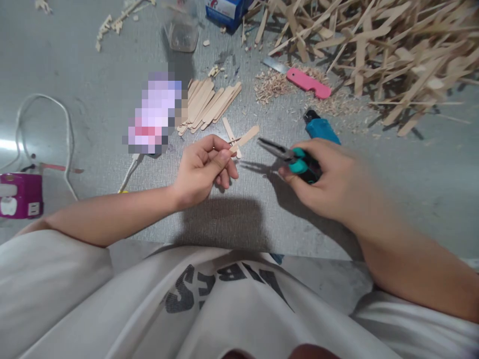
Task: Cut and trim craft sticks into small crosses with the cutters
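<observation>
Between thumb and fingers, my left hand [207, 167] pinches a wooden craft stick [249, 136], whose rounded end points up and to the right. My right hand [329, 179] is wrapped round a pair of needle-nose pliers [292, 157] with teal and black handles. The pliers' jaws point left, just right of the held stick and apart from it. Behind the left hand another stick [227, 127] lies on the table, partly hidden. Farther back is a fanned row of craft sticks [202, 105].
A big heap of craft sticks [396, 45] fills the back right. Near it lie a pink folding knife [309, 84], wood shavings [271, 86] and a blue-handled tool [322, 129]. A blurred-out phone [155, 112] with a cable, a clear container [182, 36], a blue box [226, 11] and a purple box [22, 195] stand about.
</observation>
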A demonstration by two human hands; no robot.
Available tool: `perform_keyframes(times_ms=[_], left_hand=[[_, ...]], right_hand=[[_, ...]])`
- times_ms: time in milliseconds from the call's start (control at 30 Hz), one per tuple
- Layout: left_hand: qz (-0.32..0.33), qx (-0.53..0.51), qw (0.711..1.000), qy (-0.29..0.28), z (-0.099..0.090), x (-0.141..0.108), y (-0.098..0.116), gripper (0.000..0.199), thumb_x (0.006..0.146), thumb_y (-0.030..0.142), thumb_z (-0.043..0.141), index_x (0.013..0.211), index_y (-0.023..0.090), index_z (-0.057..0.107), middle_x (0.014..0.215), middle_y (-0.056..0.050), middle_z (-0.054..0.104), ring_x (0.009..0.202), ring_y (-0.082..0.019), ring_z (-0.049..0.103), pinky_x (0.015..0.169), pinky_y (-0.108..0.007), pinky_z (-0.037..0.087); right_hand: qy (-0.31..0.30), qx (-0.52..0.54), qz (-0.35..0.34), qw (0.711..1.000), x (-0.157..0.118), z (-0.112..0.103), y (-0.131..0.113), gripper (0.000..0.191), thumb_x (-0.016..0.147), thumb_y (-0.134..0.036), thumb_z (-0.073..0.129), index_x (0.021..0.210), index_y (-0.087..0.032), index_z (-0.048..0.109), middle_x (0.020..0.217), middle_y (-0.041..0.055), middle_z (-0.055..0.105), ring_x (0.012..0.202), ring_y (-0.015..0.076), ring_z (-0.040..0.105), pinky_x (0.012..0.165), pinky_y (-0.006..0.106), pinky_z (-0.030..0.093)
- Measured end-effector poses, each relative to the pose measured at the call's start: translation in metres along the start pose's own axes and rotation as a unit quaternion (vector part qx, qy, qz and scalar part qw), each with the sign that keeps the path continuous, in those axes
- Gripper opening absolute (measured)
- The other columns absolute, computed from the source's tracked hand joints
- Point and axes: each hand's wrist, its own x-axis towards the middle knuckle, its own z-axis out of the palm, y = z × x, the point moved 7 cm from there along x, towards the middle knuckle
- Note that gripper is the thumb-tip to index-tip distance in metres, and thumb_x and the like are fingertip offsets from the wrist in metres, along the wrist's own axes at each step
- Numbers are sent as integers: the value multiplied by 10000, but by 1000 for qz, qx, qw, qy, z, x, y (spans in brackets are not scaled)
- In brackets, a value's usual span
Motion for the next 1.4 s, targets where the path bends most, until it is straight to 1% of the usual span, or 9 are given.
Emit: perform_keyframes(times_ms=[200,333,467,633,867,1000,1100,1233,1400], left_hand=[[100,47,994,-16,1,-1,3,431,1026,578,856,1014,171,713,737,10,800,520,-51,664,519,-151,579],[187,101,977,0,-3,-4,9,266,1093,440,806,1050,178,794,811,-10,818,612,-45,702,585,-132,587],[304,120,945,2,-6,-7,21,15,1062,238,829,1064,229,840,937,-10,844,752,-51,767,698,-139,614],[357,134,924,-22,-6,-9,25,199,969,93,848,1088,252,849,1002,-9,855,906,-104,817,794,-199,659],[254,102,960,51,-4,-10,24,162,892,73,859,879,230,822,878,3,818,818,-112,773,819,-266,661],[230,108,966,56,-1,-9,25,136,864,169,886,793,224,784,837,-9,799,802,-135,766,834,-312,681],[186,116,973,71,-2,-7,21,240,876,353,950,812,218,762,839,-14,806,758,-138,761,779,-315,690],[108,83,989,59,0,-6,13,497,926,658,922,932,198,734,788,-15,812,599,-109,713,584,-258,624],[64,61,996,26,3,-3,11,548,919,710,910,992,198,728,733,5,802,530,-92,677,527,-229,582]], right_hand=[[-74,-25,-32,996,0,16,-9,85,1018,-383,650,1034,-301,662,979,118,765,930,349,743,781,480,541],[-58,-23,-41,997,1,13,-5,104,991,-379,690,1052,-297,674,1000,120,781,937,361,753,775,472,543],[-31,-21,-76,996,0,13,-2,152,988,-402,705,1070,-275,688,971,104,773,892,322,735,761,437,532],[-29,23,-106,994,0,13,-10,107,993,-382,702,1023,-280,685,901,66,760,816,274,715,708,407,513],[-129,84,-16,988,1,15,-13,143,971,-463,722,1014,-328,705,966,82,808,879,340,753,777,489,565],[-159,97,3,983,1,17,-9,196,951,-491,722,1022,-309,733,935,73,803,827,303,737,734,452,549],[-156,95,6,983,0,17,-7,228,934,-501,734,1025,-292,748,896,62,787,777,281,714,708,425,519],[-137,74,23,988,-1,17,-5,204,945,-490,736,1031,-306,753,963,84,801,851,334,745,763,462,530],[-97,38,7,995,2,15,-6,159,938,-456,716,1009,-320,757,953,98,791,901,370,749,812,490,542]])
